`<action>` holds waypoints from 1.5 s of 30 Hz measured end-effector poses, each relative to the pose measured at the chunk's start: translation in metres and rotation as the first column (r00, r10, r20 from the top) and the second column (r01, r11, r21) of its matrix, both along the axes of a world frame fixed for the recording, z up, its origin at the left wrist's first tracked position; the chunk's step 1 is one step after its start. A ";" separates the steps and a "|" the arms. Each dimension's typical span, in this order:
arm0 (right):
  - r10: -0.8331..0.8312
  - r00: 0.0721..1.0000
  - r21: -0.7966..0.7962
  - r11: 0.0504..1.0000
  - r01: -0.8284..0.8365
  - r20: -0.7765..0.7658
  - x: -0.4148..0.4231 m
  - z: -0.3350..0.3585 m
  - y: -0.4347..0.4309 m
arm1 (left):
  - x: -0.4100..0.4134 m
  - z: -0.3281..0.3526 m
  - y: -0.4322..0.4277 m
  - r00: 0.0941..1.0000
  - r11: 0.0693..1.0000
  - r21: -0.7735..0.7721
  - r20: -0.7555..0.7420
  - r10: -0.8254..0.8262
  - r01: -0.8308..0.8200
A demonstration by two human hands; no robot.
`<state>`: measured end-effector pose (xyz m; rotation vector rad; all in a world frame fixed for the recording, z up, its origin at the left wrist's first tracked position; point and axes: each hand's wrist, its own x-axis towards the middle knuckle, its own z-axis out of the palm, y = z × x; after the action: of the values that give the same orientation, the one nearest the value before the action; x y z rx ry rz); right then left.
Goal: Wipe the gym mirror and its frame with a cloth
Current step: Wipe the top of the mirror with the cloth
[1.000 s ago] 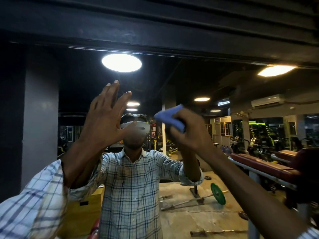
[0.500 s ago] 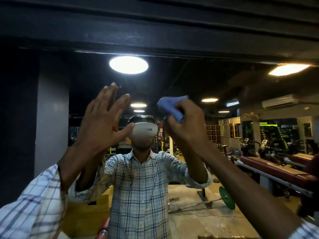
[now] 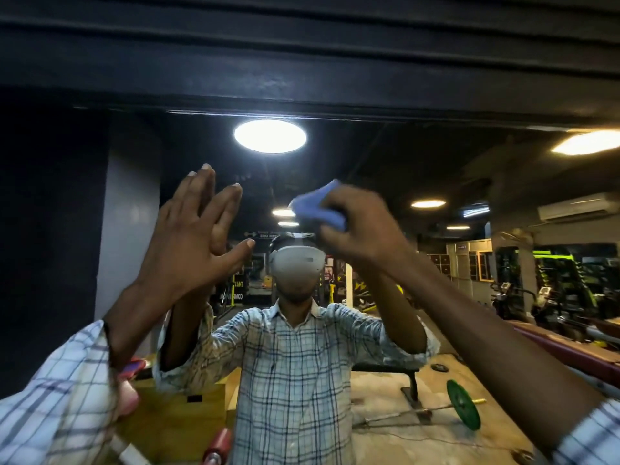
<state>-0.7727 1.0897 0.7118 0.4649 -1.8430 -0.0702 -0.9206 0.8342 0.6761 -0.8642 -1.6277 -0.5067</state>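
— Glass first: what does the head view give of the mirror (image 3: pixel 385 156)?

— Smooth, dark, glossy surface, filling most of the picture. It reflects a round ceiling lamp (image 3: pixel 270 136), a person in a blue-and-white checked shirt (image 3: pixel 292 370) with a pale, rounded headset (image 3: pixel 297 263), and a gym floor with a green weight plate (image 3: pixel 463 409) on a thin bar.

— And the frame?

— Black, matte frame (image 3: pixel 302 72) running as a broad ridged band along the mirror's top edge.

— The cloth?

— Blue cloth (image 3: pixel 317 206), soft and bunched into a rough wedge, slightly blurred. It sits up against the glass in the upper middle of the mirror, below the lamp's reflection and well under the top frame.

— How is it held?

— The right hand (image 3: pixel 360 226) curls over it, fingers pinching the bunched fabric, back of the hand toward the camera.

— The other hand?

— The left hand (image 3: pixel 194 236) is spread, fingers straight and close together, thumb out, palm toward the glass, left of the cloth. Whether it touches the mirror, I cannot tell.

— Any writing?

— Mirrored lettering on a dark sign (image 3: pixel 263 234) behind the reflected head, and on a dark panel lower left of it; too small and reversed to read.
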 end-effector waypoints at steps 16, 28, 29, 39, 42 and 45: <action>-0.006 0.971 -0.282 0.957 -0.063 -0.237 -0.036 0.015 -0.049 | -0.031 0.007 -0.042 0.998 0.999 -0.041 -0.052 -0.034 0.032; -0.060 0.969 -0.157 0.987 0.022 -0.238 -0.052 0.045 -0.073 | -0.039 0.002 -0.053 0.996 0.998 -0.038 -0.073 -0.051 0.049; -0.051 0.992 0.006 0.999 0.052 -0.114 -0.055 0.038 -0.082 | -0.039 0.002 -0.054 0.995 0.998 -0.037 -0.078 -0.054 0.052; 0.003 0.975 -0.066 0.998 -0.018 -0.221 -0.064 0.061 -0.104 | -0.044 0.001 -0.067 0.997 0.997 -0.035 -0.042 -0.065 0.063; 0.038 0.992 0.048 0.998 -0.032 -0.124 -0.058 0.067 -0.103 | -0.046 0.001 -0.071 0.997 0.997 -0.033 -0.040 -0.065 0.064; -0.061 0.935 -0.354 0.933 -0.072 -0.349 -0.056 0.090 -0.088 | -0.048 0.000 -0.073 0.997 0.997 -0.029 -0.038 -0.069 0.068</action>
<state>-0.8288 1.0022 0.8014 0.1808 -1.4538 0.1792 -0.9690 0.7608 0.6762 -0.9482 -1.5771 -0.5128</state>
